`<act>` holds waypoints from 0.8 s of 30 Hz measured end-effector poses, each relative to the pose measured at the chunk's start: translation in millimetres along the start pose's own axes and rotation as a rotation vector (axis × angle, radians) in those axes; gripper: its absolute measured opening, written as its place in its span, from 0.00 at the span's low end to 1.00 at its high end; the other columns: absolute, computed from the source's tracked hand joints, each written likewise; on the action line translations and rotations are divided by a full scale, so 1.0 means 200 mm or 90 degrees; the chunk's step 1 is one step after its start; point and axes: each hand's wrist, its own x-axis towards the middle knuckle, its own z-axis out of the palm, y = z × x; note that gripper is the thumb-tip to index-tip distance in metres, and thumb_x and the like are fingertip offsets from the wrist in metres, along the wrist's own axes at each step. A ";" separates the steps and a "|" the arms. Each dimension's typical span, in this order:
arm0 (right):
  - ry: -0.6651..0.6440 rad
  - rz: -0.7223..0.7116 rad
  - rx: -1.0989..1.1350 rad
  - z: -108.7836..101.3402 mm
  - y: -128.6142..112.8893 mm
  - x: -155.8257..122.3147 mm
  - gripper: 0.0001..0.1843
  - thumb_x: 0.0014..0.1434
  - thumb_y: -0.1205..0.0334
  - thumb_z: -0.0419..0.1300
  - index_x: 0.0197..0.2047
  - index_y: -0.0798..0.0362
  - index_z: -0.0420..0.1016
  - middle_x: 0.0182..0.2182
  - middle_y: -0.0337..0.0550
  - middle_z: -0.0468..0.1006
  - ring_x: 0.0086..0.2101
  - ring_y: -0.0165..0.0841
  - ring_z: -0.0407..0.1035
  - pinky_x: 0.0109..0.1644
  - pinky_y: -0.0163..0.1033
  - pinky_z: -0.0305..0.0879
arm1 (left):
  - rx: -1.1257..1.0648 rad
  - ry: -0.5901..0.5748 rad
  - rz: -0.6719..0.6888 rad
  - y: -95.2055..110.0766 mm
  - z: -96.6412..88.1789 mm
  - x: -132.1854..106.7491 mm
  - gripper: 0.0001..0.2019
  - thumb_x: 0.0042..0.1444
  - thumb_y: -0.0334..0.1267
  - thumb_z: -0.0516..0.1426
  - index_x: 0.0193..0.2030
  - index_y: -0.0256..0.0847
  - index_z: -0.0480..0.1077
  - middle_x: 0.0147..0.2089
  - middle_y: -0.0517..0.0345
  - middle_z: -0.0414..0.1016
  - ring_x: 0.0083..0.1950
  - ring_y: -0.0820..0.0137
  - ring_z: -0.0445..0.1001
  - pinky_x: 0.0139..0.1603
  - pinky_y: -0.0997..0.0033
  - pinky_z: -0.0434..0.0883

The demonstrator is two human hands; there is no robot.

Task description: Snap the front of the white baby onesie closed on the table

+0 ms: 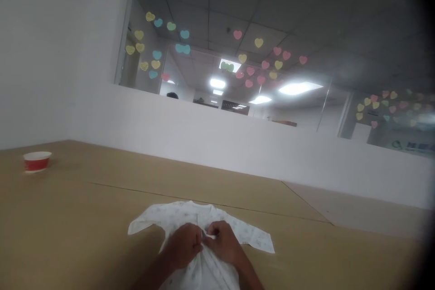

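Nearest, at the bottom edge of the view, both forearms reach up onto a small white baby garment with a faint pale print and long sleeves (pixel 200 231), which lies flat on the tan wooden tabletop (pixel 84 235). The left hand (pixel 183 245) and the right hand (pixel 224 244) meet over the garment's middle, fingers curled in and pinching the cloth along its front opening, the two sets of fingertips almost touching each other. Each hand is closed on fabric; what exactly sits between the fingers is too blurred to tell. The garment's neck points away from the person, one sleeve spreading out to the left and the other to the right, both resting on the table.

Further off, a thin seam crosses the tabletop just beyond the collar. Well apart from the garment, near the far left corner of the table, stands a small red paper bowl with a white rim (pixel 37 161).

Beyond the table runs a low white partition wall (pixel 238 140), and above it a glass pane (pixel 204 54) dotted with yellow, blue, green and pink heart-shaped stickers, with lit ceiling panels showing behind.
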 end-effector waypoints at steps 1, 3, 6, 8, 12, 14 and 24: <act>0.020 -0.001 -0.026 0.01 0.00 -0.01 0.02 0.45 0.72 0.60 0.25 0.56 0.72 0.28 0.38 0.74 0.34 0.32 0.65 0.40 0.35 0.57 | -0.009 0.004 0.002 0.00 0.00 0.00 0.06 0.53 0.32 0.58 0.38 0.40 0.72 0.41 0.57 0.74 0.45 0.63 0.70 0.47 0.65 0.64; 0.044 0.001 -0.072 0.04 -0.01 -0.01 0.05 0.45 0.73 0.60 0.27 0.56 0.74 0.30 0.40 0.76 0.36 0.34 0.66 0.42 0.36 0.57 | -0.046 0.008 0.002 0.00 0.01 0.00 0.05 0.55 0.32 0.56 0.37 0.40 0.73 0.39 0.57 0.74 0.44 0.63 0.71 0.45 0.66 0.64; 0.020 0.006 -0.050 0.04 -0.01 -0.01 0.05 0.45 0.73 0.58 0.24 0.56 0.75 0.25 0.38 0.73 0.32 0.31 0.65 0.38 0.35 0.55 | -0.140 0.005 -0.022 -0.01 0.02 0.03 0.05 0.54 0.33 0.56 0.35 0.38 0.73 0.35 0.57 0.75 0.38 0.64 0.73 0.40 0.68 0.66; -0.015 0.000 0.006 0.02 0.00 0.01 0.06 0.46 0.72 0.58 0.23 0.57 0.75 0.22 0.36 0.70 0.28 0.29 0.62 0.35 0.33 0.54 | -0.205 0.004 -0.036 -0.03 0.02 0.05 0.06 0.52 0.34 0.57 0.35 0.36 0.74 0.34 0.56 0.75 0.37 0.64 0.74 0.37 0.70 0.66; -0.042 -0.001 0.097 0.01 0.03 0.02 0.07 0.49 0.65 0.59 0.28 0.57 0.78 0.24 0.38 0.72 0.28 0.29 0.63 0.34 0.33 0.57 | -0.287 0.011 -0.057 -0.05 0.03 0.07 0.09 0.47 0.31 0.56 0.34 0.34 0.75 0.32 0.54 0.75 0.36 0.64 0.74 0.36 0.70 0.67; -0.038 0.009 0.122 0.01 0.04 0.02 0.08 0.49 0.63 0.60 0.30 0.57 0.79 0.24 0.40 0.73 0.28 0.30 0.63 0.34 0.33 0.59 | -0.311 0.020 -0.062 -0.06 0.04 0.08 0.10 0.45 0.32 0.56 0.34 0.33 0.75 0.31 0.54 0.75 0.36 0.64 0.74 0.36 0.70 0.67; -0.057 -0.032 0.128 0.01 0.05 0.03 0.10 0.48 0.62 0.57 0.24 0.58 0.77 0.22 0.40 0.71 0.28 0.30 0.63 0.33 0.33 0.60 | -0.455 0.044 -0.097 -0.05 0.05 0.10 0.13 0.39 0.41 0.56 0.32 0.36 0.69 0.28 0.56 0.74 0.32 0.67 0.70 0.32 0.71 0.61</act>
